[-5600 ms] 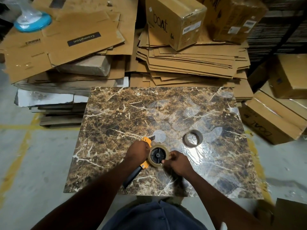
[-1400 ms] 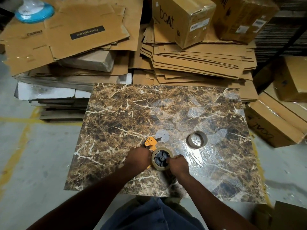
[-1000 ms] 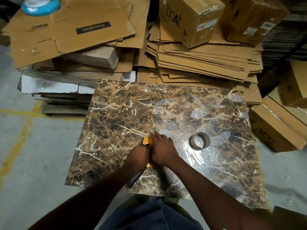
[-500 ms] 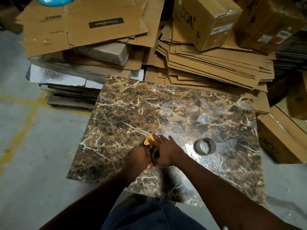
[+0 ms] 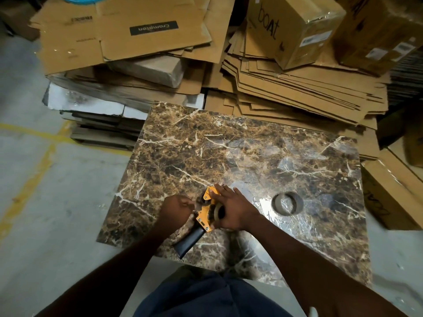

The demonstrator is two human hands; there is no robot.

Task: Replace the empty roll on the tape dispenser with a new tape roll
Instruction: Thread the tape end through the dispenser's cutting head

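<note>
An orange tape dispenser (image 5: 204, 218) with a black handle (image 5: 189, 240) is tilted on its side on the brown marble board (image 5: 183, 154). A tape roll (image 5: 216, 212) sits on its hub, mostly under my right hand (image 5: 231, 208), which lies over the roll and the dispenser's front end. My left hand (image 5: 176, 205) is closed at the dispenser's left side, fingers pinched near the frame; what they pinch is too small to tell. A bare cardboard tape core (image 5: 288, 203) lies flat on the board, well to the right of my hands.
Flattened cardboard sheets (image 5: 297, 88) are stacked behind the board. A taped "boat" box (image 5: 295, 26) stands on them. More cartons (image 5: 393, 193) sit at the right. Concrete floor with yellow lines (image 5: 39, 165) lies to the left.
My right hand moved from the roll's side to lying over the roll. The dispenser has been tipped up on its side, so its black handle now shows. The camera view shifted left.
</note>
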